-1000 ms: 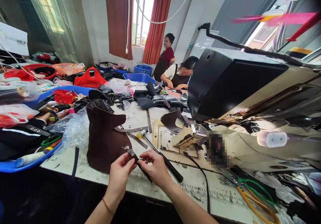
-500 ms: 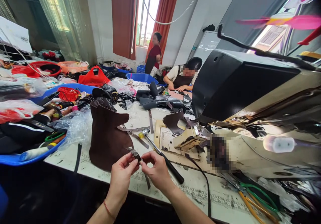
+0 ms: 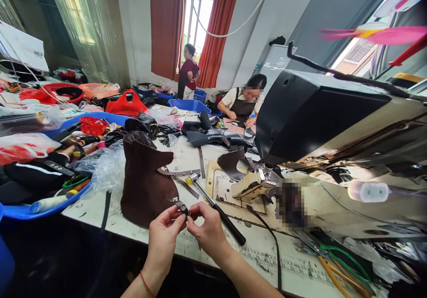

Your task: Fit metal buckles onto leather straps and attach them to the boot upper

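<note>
A dark brown leather piece, shaped like a boot upper (image 3: pixel 145 182), stands on the worktable. From its lower right side comes a short dark leather strap (image 3: pixel 180 205) with round metal fittings. My left hand (image 3: pixel 165 231) pinches this strap between thumb and fingers. Opposite it, my right hand (image 3: pixel 207 229) closes thumb and forefinger at the strap's end, where a small metal bit shows. The fingertips hide most of that end. Just beyond my right hand lies a hammer (image 3: pixel 216 209) with a yellow-tipped head and black handle.
A sewing machine (image 3: pixel 320 120) takes up the right side. Scissors with green handles (image 3: pixel 347 262) lie at the near right. At left, a blue tub (image 3: pixel 56 213) holds spools and bags. Black leather pieces (image 3: pixel 213 133) lie farther back, where a co-worker (image 3: pixel 245 100) sits; another person (image 3: pixel 189 73) stands.
My right fingers have curled in closer at the strap's end, and the loose strip below them is now mostly hidden. The standing person has shifted left. The view has moved slightly.
</note>
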Available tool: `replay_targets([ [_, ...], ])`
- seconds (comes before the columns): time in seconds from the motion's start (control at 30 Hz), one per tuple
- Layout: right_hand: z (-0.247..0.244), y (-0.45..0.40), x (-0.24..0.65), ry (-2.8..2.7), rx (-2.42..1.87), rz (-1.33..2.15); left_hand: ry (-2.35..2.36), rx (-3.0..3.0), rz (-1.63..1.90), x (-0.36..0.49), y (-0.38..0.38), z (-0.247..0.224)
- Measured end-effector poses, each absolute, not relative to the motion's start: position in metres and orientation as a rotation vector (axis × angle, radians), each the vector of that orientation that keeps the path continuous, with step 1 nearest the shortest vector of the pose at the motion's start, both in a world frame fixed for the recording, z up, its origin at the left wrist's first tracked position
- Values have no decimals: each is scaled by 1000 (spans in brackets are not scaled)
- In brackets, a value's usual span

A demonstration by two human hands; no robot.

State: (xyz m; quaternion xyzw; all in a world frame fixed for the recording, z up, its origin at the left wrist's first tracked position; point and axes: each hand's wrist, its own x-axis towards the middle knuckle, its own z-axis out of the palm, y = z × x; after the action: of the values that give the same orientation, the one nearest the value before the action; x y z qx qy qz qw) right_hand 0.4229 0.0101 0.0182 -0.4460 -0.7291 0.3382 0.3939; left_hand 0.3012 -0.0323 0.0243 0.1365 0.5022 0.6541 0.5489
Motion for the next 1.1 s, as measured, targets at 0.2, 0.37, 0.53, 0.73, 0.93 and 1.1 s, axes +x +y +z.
replay_targets([
  [0.2, 13, 11, 427, -1952, -1087, 942, 1172, 155, 1462, 298, -34, 18],
  [0.37, 32, 34, 415, -2057, -1221, 1159, 1228, 217, 1417, 285, -33, 10],
  [0.53, 75, 101, 391, -2390, -1142, 1368, 1291, 174, 1559, 265, -24, 17],
  [0.73, 70, 89, 376, -2321, -1083, 1284, 1263, 150, 1683, 257, -16, 24],
  [0.93, 43, 49, 387, -2076, -1021, 1203, 1114, 251, 1705, 264, -19, 8],
  [1.1, 28, 51, 392, -2196, -835, 928, 1173, 481, 1627, 256, -18, -8],
])
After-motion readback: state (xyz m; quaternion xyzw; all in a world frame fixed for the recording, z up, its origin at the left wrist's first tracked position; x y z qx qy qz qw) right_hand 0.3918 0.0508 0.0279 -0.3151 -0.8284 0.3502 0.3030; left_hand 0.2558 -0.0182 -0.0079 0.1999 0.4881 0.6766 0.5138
